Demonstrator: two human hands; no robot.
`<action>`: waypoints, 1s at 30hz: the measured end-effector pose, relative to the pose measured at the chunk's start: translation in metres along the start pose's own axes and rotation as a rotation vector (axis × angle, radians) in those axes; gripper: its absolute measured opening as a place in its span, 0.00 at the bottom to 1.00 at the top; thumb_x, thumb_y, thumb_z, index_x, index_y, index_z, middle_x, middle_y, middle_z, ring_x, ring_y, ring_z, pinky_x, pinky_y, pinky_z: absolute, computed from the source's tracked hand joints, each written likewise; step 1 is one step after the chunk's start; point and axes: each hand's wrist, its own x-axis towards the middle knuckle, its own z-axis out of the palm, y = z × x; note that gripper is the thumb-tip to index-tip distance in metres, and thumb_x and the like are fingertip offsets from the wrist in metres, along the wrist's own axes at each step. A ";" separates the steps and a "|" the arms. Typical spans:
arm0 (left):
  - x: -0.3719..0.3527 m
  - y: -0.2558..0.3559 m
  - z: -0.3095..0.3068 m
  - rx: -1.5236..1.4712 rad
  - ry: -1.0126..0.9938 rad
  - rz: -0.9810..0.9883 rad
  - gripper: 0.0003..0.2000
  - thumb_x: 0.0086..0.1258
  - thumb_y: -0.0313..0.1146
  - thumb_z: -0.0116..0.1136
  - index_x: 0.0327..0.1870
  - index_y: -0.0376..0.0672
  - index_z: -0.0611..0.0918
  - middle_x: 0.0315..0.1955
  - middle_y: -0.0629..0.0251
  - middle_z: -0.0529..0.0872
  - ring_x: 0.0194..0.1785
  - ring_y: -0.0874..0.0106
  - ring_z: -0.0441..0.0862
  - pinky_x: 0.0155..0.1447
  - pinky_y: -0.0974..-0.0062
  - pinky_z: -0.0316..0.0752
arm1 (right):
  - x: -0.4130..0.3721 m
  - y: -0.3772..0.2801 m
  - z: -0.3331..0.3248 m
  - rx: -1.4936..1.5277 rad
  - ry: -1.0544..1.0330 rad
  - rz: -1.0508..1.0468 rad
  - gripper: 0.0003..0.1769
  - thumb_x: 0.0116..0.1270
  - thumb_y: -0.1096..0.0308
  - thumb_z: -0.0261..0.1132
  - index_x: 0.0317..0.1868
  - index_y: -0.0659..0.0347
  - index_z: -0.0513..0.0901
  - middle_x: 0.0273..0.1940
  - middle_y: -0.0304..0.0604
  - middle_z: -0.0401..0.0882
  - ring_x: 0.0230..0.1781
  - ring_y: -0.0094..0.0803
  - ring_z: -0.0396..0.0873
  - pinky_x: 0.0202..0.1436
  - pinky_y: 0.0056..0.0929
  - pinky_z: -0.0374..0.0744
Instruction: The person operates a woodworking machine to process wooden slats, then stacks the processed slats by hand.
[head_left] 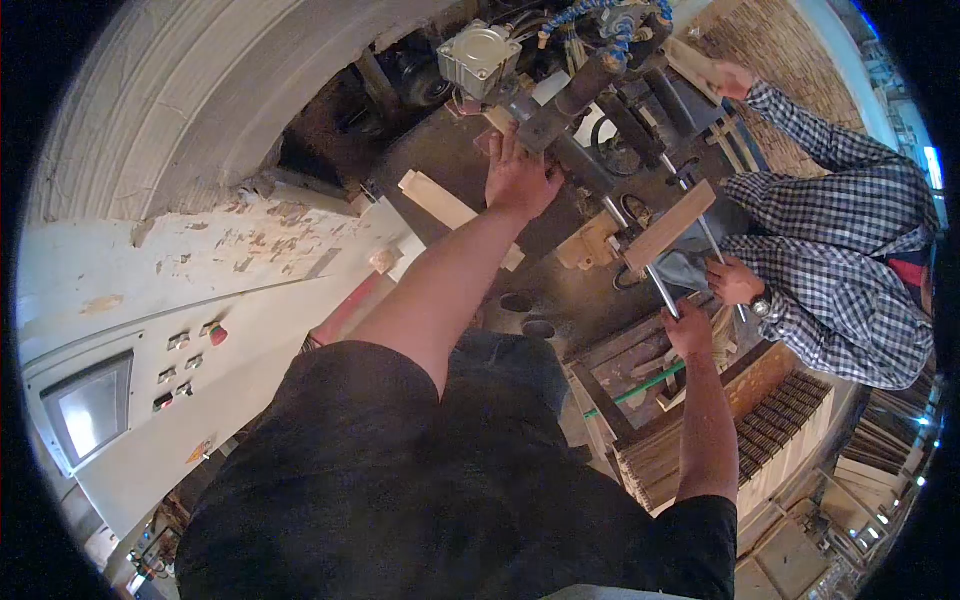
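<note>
My left hand (521, 185) reaches forward under the machine's clamp head. Its fingers are spread and touch the end of a small wood piece (497, 118), mostly hidden behind them. Beside my left forearm, a pale wooden strip (440, 200) lies on the dark machine table (425, 150). My right hand (688, 328) is closed around the near end of a shiny metal rod (660, 287). Across this rod and a second one rests a flat wooden board (670, 228). A wooden block (587, 243) sits left of the board.
A co-worker in a checked shirt (830, 270) stands at right, one hand (735, 281) by the second rod, the other (733, 80) at a wood piece. Stacked slats (770, 430) stand below my right arm. A control cabinet (190, 310) is at left. A valve box (480, 58) tops the machine.
</note>
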 end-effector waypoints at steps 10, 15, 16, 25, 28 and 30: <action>0.002 0.002 0.000 0.058 -0.067 -0.061 0.36 0.72 0.58 0.48 0.74 0.39 0.70 0.75 0.49 0.63 0.82 0.54 0.49 0.83 0.51 0.40 | 0.001 0.009 0.011 -0.034 0.079 -0.042 0.19 0.64 0.48 0.65 0.33 0.56 0.82 0.29 0.56 0.83 0.36 0.60 0.83 0.43 0.57 0.79; 0.001 0.000 0.004 0.072 -0.100 -0.052 0.39 0.69 0.58 0.51 0.76 0.40 0.65 0.74 0.49 0.64 0.81 0.55 0.50 0.83 0.52 0.39 | 0.002 0.011 0.015 -0.009 0.081 0.000 0.17 0.63 0.52 0.67 0.33 0.60 0.81 0.28 0.56 0.82 0.35 0.58 0.82 0.39 0.53 0.77; 0.000 -0.001 0.008 0.042 -0.004 -0.034 0.39 0.69 0.58 0.51 0.74 0.39 0.68 0.73 0.50 0.66 0.79 0.53 0.54 0.83 0.51 0.41 | 0.002 0.011 0.016 -0.030 0.102 0.003 0.17 0.63 0.52 0.68 0.33 0.60 0.81 0.28 0.56 0.81 0.34 0.58 0.82 0.39 0.52 0.78; 0.000 0.004 -0.006 0.033 -0.035 -0.042 0.36 0.68 0.59 0.51 0.67 0.37 0.76 0.71 0.48 0.69 0.78 0.50 0.57 0.83 0.50 0.41 | 0.000 0.010 0.009 0.007 -0.009 0.033 0.18 0.64 0.48 0.65 0.37 0.56 0.82 0.30 0.56 0.83 0.38 0.60 0.83 0.42 0.55 0.79; -0.001 0.003 -0.003 0.035 -0.072 -0.040 0.35 0.68 0.58 0.51 0.67 0.36 0.76 0.71 0.48 0.70 0.77 0.50 0.58 0.83 0.50 0.42 | -0.002 0.007 0.008 -0.005 0.039 -0.004 0.18 0.64 0.48 0.65 0.36 0.55 0.82 0.29 0.56 0.83 0.37 0.59 0.83 0.42 0.55 0.79; -0.001 0.000 0.007 0.044 -0.018 -0.030 0.35 0.68 0.57 0.51 0.67 0.35 0.76 0.70 0.48 0.70 0.77 0.50 0.58 0.82 0.50 0.42 | 0.000 0.010 0.010 0.010 0.027 -0.009 0.18 0.65 0.49 0.66 0.36 0.56 0.82 0.29 0.56 0.83 0.37 0.59 0.83 0.42 0.55 0.79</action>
